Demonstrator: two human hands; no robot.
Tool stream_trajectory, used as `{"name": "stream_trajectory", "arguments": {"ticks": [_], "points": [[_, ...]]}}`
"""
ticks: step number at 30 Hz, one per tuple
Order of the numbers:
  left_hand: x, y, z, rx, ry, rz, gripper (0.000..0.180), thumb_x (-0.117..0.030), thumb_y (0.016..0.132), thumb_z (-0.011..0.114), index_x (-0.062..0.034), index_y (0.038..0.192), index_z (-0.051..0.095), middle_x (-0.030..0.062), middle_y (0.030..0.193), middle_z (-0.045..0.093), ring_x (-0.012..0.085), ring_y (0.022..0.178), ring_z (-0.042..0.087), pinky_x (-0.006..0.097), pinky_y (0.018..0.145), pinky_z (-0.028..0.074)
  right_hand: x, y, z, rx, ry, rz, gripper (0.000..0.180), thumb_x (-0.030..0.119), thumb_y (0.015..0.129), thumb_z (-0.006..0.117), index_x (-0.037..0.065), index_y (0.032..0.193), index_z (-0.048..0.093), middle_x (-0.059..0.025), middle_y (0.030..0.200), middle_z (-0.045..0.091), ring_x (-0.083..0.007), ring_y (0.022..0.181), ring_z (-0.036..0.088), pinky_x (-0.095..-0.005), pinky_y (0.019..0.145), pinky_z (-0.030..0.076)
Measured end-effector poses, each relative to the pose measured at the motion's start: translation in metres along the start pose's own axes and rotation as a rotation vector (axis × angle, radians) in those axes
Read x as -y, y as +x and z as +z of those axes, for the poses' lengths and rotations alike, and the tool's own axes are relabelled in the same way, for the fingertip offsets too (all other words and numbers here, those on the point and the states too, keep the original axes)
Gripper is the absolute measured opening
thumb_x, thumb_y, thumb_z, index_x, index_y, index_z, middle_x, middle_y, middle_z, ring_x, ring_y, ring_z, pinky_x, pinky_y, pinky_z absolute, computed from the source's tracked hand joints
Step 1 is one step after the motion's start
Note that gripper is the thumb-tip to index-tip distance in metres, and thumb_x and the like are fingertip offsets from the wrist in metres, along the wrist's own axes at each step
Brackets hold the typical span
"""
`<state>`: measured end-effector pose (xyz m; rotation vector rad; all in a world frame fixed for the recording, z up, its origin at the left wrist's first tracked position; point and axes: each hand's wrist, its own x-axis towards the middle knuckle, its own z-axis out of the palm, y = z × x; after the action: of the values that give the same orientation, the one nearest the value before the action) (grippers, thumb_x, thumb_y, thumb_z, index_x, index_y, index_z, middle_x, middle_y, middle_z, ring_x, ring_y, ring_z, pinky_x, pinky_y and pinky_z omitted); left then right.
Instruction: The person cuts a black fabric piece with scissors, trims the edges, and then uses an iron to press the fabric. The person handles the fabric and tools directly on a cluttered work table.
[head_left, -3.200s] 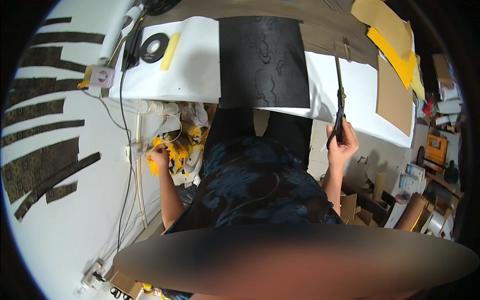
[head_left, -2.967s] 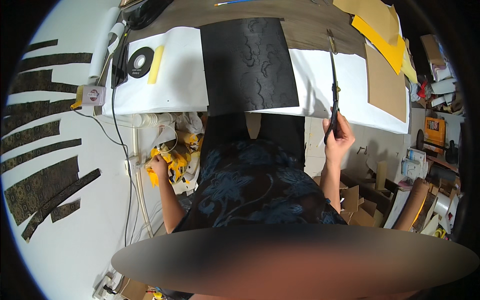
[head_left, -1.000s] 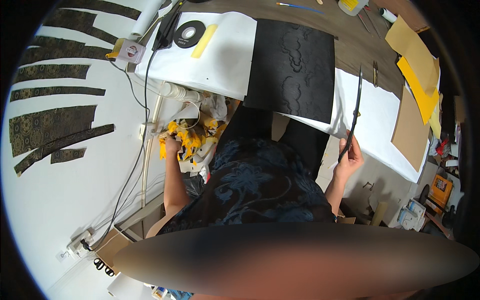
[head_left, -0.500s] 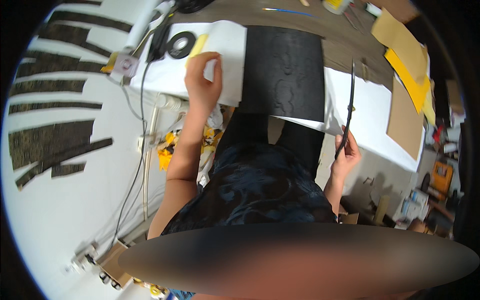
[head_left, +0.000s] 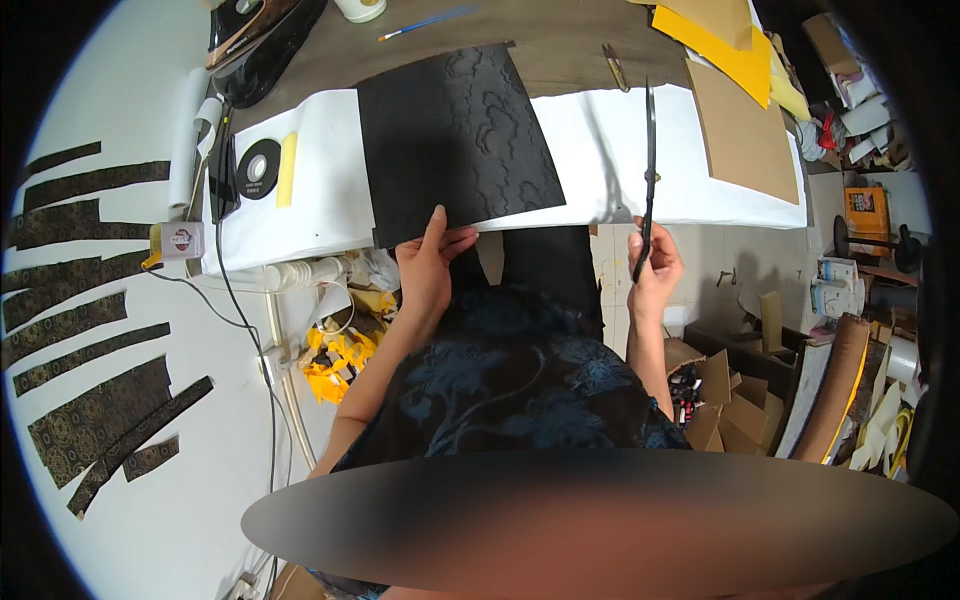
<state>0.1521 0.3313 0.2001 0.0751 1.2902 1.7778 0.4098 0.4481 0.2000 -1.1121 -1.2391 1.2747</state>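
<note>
A black sheet [head_left: 430, 130] with raised, wavy ridges down its right part lies slightly turned on white paper [head_left: 320, 130], overhanging the table's near edge. My left hand [head_left: 428, 268] pinches its near edge, thumb on top and fingers below. Off to the right, my right hand [head_left: 655, 268] grips a pair of scissors [head_left: 650, 150] by the handles. Their blades point away from me and look edge-on, so I cannot tell how far apart they are. The scissors are clear of the sheet.
Left of the sheet are a black tape roll [head_left: 243, 182] and a yellow strip [head_left: 287, 170]. A brush [head_left: 420, 24] and small snips [head_left: 614, 68] lie farther back. Brown card [head_left: 740, 130] is at right. Dark patterned strips [head_left: 95, 185] hang at left, near a cable [head_left: 238, 300].
My left hand has come down from beside the tape roll and taken hold of the sheet's near edge. The sheet is now turned. My right hand still holds the scissors; the view has shifted.
</note>
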Motion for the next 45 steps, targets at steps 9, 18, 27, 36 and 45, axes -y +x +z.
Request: {"name": "stream_trajectory", "arguments": {"ticks": [9,18,27,36,45], "points": [[-0.006,-0.022,0.004,0.277,0.045,0.216,0.015,-0.012,0.093,0.057,0.0023,0.092,0.063,0.0146,0.077,0.068,0.0222,0.065,0.067,0.034,0.064,0.056,0.036,0.065,0.061,0.279,0.297,0.089,0.027,0.01,0.082,0.072,0.009,0.092,0.047,0.0027,0.073,0.055,-0.0032,0.065,0.048,-0.0173,0.06,0.04],[-0.07,-0.065,0.012,0.94,0.53,-0.441,0.037,-0.028,0.099,0.045,0.0026,0.109,0.063,0.0158,0.102,0.067,0.0235,0.095,0.064,0.033,0.083,0.052,0.087,0.06,0.075,0.21,0.282,-0.321,0.042,-0.003,0.07,0.077,0.012,0.086,0.041,0.0049,0.064,0.045,-0.0027,0.056,0.041,-0.0173,0.053,0.033],[-0.221,-0.01,0.156,0.824,0.996,0.871,0.028,-0.011,0.087,0.066,0.0016,0.111,0.06,0.0021,0.104,0.063,0.0071,0.096,0.057,0.022,0.084,0.045,0.125,0.024,0.054,0.466,0.154,-0.283,0.045,-0.003,0.07,0.077,0.011,0.091,0.04,0.0031,0.07,0.048,-0.0032,0.06,0.043,-0.0188,0.057,0.035],[-0.233,-0.005,0.177,1.075,0.865,0.664,0.009,-0.009,0.091,0.06,0.0002,0.092,0.06,-0.0049,0.085,0.059,0.002,0.077,0.055,0.018,0.072,0.045,0.111,0.032,0.009,0.43,0.153,-0.237,0.026,0.005,0.078,0.069,-0.003,0.101,0.059,0.0058,0.071,0.046,-0.0017,0.062,0.039,-0.0167,0.055,0.03],[-0.229,-0.006,0.177,1.102,0.779,0.641,0.009,-0.003,0.09,0.058,0.0002,0.099,0.058,-0.0038,0.089,0.058,0.0039,0.086,0.056,0.019,0.079,0.045,0.083,0.022,0.028,0.561,0.289,-0.263,0.037,0.01,0.077,0.075,-0.009,0.106,0.063,-0.0066,0.09,0.063,-0.0074,0.073,0.057,-0.0191,0.065,0.045]]}}
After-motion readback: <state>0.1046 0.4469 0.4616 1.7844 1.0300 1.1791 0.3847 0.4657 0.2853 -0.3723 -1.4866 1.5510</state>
